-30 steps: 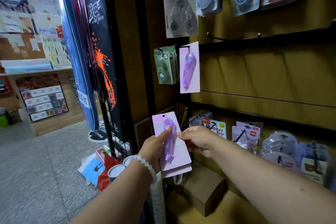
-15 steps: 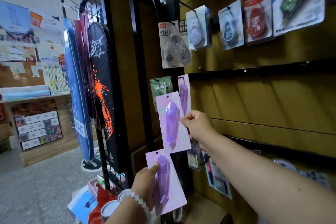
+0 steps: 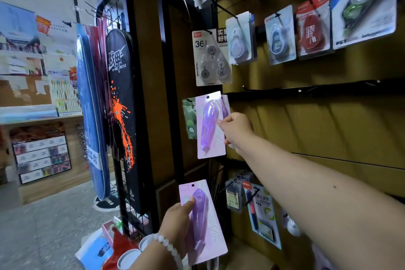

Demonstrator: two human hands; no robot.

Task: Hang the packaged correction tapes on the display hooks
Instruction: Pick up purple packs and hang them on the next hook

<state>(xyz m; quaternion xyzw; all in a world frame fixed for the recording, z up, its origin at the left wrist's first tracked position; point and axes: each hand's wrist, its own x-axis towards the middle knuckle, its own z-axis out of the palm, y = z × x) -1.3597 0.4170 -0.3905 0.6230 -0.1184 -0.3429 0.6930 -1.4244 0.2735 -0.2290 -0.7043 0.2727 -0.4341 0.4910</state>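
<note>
**Correction tape card held up to a shop display as a second waits below**

Correction tape in a purple blister pack [image 3: 210, 125] is held upright against the dark end of a shop display, its punched hole at the top and its card lying in front of another purple pack [image 3: 225, 107] that already hangs there. The person's right hand [image 3: 236, 130] pinches the card by its right edge, thumb on the front and the remaining fingers curled behind it. Whether the hole sits over a hook cannot be told from this angle. Just to the left, partly covered by the card, hangs a green pack [image 3: 189, 118].

Lower down, the left hand [image 3: 177, 223], a beaded bracelet [image 3: 167, 245] at its wrist, grips a second purple pack [image 3: 203, 221] from the left side, thumb pressed on the front beside the plastic bubble. That pack tilts slightly, its top leaning left, well apart from the raised one.

Above the raised card hangs a white three-piece value pack [image 3: 211, 57], and along the wooden wall to the right a row of other packaged tapes: pale blue [image 3: 240, 37], blue [image 3: 279, 35], red [image 3: 312, 28] and a large blue card marked 30 [image 3: 362, 4]. A black rail [image 3: 317, 90] crosses the wall beneath them. Left of the display hang a black racket bag with an orange splash [image 3: 121, 116] and a blue bag [image 3: 92, 112].
</note>
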